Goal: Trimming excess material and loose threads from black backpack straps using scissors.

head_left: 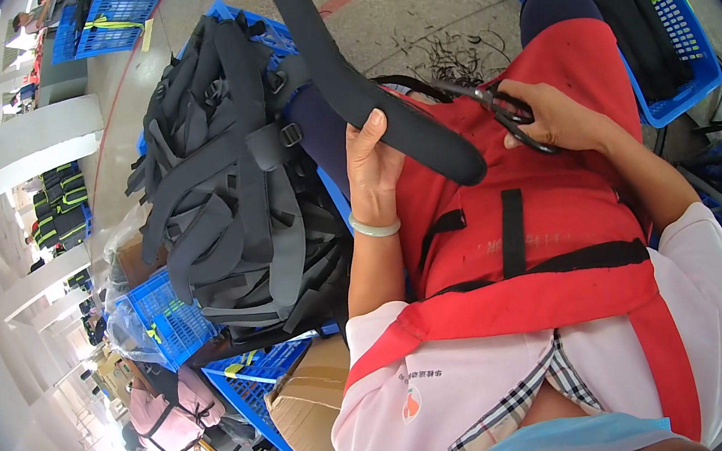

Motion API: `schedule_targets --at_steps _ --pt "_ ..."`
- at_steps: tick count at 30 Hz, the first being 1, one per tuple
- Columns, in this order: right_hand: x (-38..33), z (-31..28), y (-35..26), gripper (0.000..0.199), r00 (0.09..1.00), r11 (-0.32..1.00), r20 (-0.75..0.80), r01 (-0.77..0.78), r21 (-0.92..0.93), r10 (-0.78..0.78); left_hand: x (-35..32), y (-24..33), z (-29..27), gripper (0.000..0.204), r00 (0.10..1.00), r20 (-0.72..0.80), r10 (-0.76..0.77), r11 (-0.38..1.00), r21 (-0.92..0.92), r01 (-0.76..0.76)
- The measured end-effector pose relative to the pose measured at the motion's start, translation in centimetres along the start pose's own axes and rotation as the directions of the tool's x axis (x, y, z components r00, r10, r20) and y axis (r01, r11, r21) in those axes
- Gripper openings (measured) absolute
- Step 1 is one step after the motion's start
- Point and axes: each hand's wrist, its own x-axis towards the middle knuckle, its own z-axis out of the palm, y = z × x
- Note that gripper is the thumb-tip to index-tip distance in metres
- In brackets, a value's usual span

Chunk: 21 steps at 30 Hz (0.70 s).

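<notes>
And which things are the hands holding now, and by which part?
The left hand grips a padded shoulder strap just back from its rounded end; the right hand holds scissors by their black handles.

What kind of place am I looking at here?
Most likely a factory workshop handling straps: there is a big heap of dark straps, several blue plastic crates, and a pair of scissors in the person's right hand.

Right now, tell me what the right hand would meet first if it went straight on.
Led by the black-handled metal scissors, the right hand would probably meet the thin, dark, curved strip first, beside the long charcoal padded strap; depth is unclear.
</notes>
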Motion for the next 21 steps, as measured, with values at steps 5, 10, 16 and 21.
schedule_targets --at_steps 5,10,16,21 --pt "-0.3 0.6 -0.9 0.055 0.994 0.998 0.087 0.057 0.037 -0.060 0.0 -0.3 0.7 0.026 1.000 0.002 0.025 1.000 0.008 -0.025" --pt "-0.3 0.6 -1.4 0.058 0.991 0.995 0.095 0.088 0.056 -0.093 -0.2 -0.3 0.9 0.027 0.999 0.007 0.033 0.997 0.065 -0.034" --pt "-0.4 0.7 -1.3 0.061 0.990 0.994 0.099 0.093 0.060 -0.099 -0.3 -0.4 0.8 0.028 0.999 0.045 0.027 0.998 0.048 -0.029" --pt "-0.5 0.6 -1.3 0.063 0.989 0.994 0.107 0.093 0.052 -0.098 -0.4 -0.5 0.7 0.030 0.999 -0.006 0.052 0.997 0.059 -0.051"
